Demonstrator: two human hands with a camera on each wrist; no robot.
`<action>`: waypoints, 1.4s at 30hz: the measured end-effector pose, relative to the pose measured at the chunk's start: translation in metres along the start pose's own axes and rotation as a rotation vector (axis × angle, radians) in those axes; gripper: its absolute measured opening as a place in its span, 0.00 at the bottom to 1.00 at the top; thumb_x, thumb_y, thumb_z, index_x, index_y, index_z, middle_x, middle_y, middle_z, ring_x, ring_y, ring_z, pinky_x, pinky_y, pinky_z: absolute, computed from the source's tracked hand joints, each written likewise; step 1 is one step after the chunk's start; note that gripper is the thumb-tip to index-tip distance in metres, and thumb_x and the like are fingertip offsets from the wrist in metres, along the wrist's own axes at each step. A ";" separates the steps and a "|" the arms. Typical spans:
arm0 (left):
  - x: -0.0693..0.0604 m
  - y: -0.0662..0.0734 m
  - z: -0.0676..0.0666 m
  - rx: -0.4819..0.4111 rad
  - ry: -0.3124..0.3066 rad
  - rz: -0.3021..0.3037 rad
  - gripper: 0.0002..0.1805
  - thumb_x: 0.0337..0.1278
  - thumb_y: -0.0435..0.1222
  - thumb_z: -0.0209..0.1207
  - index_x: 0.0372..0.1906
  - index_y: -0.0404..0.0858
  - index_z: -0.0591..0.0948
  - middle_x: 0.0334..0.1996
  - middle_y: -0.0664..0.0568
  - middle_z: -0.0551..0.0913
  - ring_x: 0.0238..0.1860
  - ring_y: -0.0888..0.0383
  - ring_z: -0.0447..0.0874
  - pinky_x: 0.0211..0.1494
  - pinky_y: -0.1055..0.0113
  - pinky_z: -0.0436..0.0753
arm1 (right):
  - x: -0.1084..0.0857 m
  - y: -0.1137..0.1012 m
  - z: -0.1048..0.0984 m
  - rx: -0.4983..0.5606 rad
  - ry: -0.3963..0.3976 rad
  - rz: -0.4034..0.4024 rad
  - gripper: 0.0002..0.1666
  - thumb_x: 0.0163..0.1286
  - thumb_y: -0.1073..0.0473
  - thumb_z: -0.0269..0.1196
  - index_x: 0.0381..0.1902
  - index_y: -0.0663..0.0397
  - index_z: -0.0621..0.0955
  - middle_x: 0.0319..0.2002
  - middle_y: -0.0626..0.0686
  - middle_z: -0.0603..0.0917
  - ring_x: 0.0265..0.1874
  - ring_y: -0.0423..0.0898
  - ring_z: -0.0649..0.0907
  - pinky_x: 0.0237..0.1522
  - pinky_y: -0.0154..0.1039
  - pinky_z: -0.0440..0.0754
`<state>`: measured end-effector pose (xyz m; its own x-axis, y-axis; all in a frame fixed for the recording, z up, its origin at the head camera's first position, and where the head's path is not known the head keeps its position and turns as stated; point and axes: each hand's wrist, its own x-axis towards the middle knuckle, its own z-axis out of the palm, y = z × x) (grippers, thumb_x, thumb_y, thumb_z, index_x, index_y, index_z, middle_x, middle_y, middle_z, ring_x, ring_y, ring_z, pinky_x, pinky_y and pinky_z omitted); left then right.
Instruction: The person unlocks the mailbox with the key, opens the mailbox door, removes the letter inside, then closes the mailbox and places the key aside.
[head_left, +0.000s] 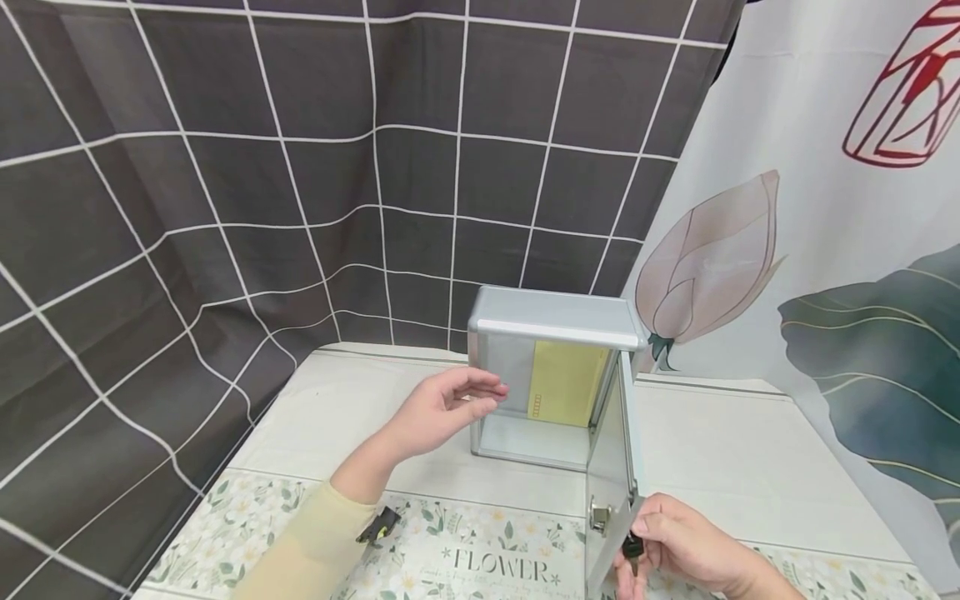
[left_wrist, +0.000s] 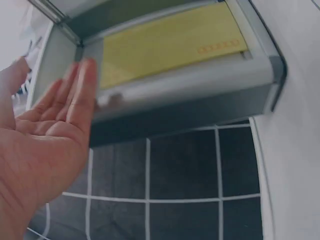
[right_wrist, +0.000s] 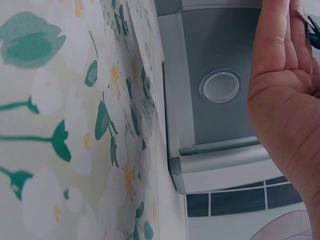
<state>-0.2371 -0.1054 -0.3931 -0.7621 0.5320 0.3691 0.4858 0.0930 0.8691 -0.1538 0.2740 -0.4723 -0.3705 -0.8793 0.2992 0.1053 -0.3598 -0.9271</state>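
Note:
A grey metal letter box (head_left: 555, 310) stands on the table with its hinged door (head_left: 611, 450) swung out. Inside, a yellow envelope (head_left: 566, 383) leans at the back; the left wrist view shows its row of small printed boxes. My left hand (head_left: 453, 408) is at the box's opening, fingers extended, palm bare, apart from the envelope (left_wrist: 170, 45). By the door's outer edge, my right hand (head_left: 686, 537) pinches a black-headed key (head_left: 633, 547). A metal lock (head_left: 600, 515) sits on the door's inner face. Whether the right fingers also touch the door is hard to tell.
Beneath the box lies a white tablecloth (head_left: 697, 450) with a flowered band lettered "FLOWER". A dark gridded curtain (head_left: 300, 192) hangs behind and left; a white curtain with printed flowers (head_left: 712, 258) hangs at right. A small black device (head_left: 381, 527) is on my left wrist.

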 end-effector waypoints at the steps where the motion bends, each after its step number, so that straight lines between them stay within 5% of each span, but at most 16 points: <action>1: 0.000 0.002 0.002 0.007 -0.007 -0.006 0.20 0.80 0.32 0.66 0.69 0.29 0.82 0.64 0.41 0.89 0.65 0.43 0.89 0.68 0.59 0.89 | 0.000 0.000 0.000 0.001 -0.003 -0.004 0.30 0.82 0.75 0.24 0.48 0.93 0.73 0.38 0.90 0.78 0.50 0.44 0.93 0.51 0.46 0.95; 13: 0.017 -0.001 0.040 0.043 -0.014 -0.097 0.32 0.82 0.41 0.66 0.78 0.27 0.73 0.72 0.37 0.81 0.70 0.38 0.85 0.74 0.59 0.84 | 0.000 -0.001 0.001 -0.033 0.005 0.000 0.29 0.82 0.75 0.25 0.47 0.93 0.73 0.37 0.88 0.80 0.49 0.42 0.93 0.49 0.46 0.95; 25: 0.040 -0.017 0.073 0.135 0.171 -0.268 0.38 0.80 0.51 0.67 0.79 0.31 0.74 0.71 0.35 0.82 0.66 0.38 0.87 0.70 0.46 0.88 | -0.001 0.001 0.000 -0.025 0.009 -0.004 0.28 0.83 0.74 0.26 0.47 0.94 0.72 0.40 0.86 0.83 0.49 0.42 0.93 0.50 0.42 0.94; 33: 0.050 -0.028 0.084 0.233 0.229 -0.315 0.39 0.77 0.51 0.69 0.78 0.31 0.74 0.70 0.37 0.83 0.66 0.39 0.86 0.70 0.44 0.87 | -0.002 0.002 0.000 -0.012 0.024 0.000 0.27 0.84 0.73 0.29 0.47 0.94 0.72 0.39 0.87 0.82 0.48 0.43 0.93 0.50 0.41 0.94; 42: 0.057 -0.036 0.089 0.231 0.225 -0.318 0.41 0.76 0.51 0.69 0.78 0.28 0.73 0.69 0.34 0.83 0.70 0.37 0.82 0.75 0.40 0.82 | -0.002 0.002 0.000 -0.016 0.027 0.006 0.27 0.84 0.73 0.28 0.46 0.95 0.71 0.39 0.86 0.82 0.48 0.42 0.93 0.51 0.39 0.94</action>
<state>-0.2599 -0.0040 -0.4325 -0.9505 0.2529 0.1807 0.2763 0.4215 0.8637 -0.1525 0.2752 -0.4744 -0.3950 -0.8724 0.2878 0.0932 -0.3498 -0.9322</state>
